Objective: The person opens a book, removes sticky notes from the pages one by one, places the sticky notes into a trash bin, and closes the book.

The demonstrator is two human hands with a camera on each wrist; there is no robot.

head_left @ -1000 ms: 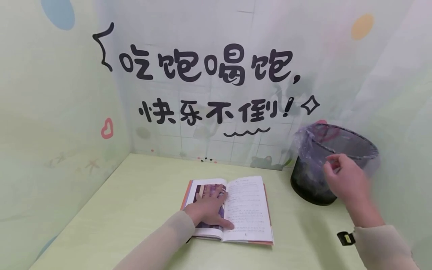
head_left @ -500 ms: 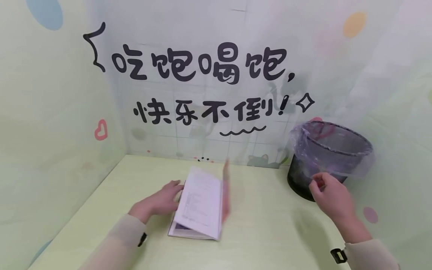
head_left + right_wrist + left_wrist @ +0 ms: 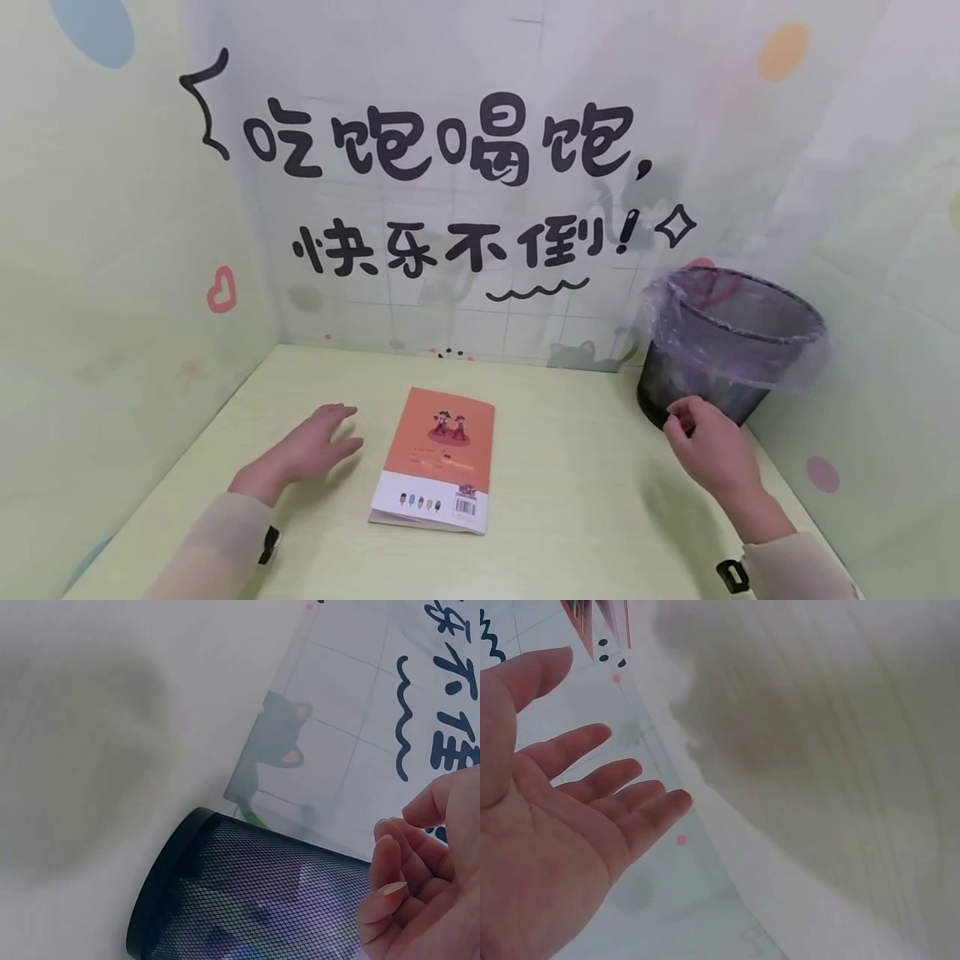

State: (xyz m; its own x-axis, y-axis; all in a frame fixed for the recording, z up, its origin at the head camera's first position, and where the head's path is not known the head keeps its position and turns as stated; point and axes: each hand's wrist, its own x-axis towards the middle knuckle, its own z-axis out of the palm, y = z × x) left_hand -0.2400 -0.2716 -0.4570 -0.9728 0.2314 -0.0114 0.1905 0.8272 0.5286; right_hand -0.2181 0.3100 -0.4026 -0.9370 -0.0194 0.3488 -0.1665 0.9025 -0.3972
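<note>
A thin paperback book [image 3: 438, 462] lies closed on the pale table, its orange and white back cover facing up with two small cartoon figures and a barcode. To its left my left hand [image 3: 307, 446] hovers with fingers spread and holds nothing; the left wrist view shows the bare palm [image 3: 562, 825], with a sliver of the book [image 3: 583, 626] at the top edge. My right hand [image 3: 708, 450] is in front of the waste bin [image 3: 678, 383]. Its fingers [image 3: 388, 859] are loosely curled, with nothing seen between them in the right wrist view.
The black mesh bin has a translucent purple liner [image 3: 671, 312] folded over its rim and stands at the back right corner. A printed wall [image 3: 465, 325] with large black characters closes off the back, and similar walls rise at left and right.
The open book has been flipped closed, back cover up. My left hand has come off the page and moved left, away from it. My right hand has lowered and shifted left beside the bin.
</note>
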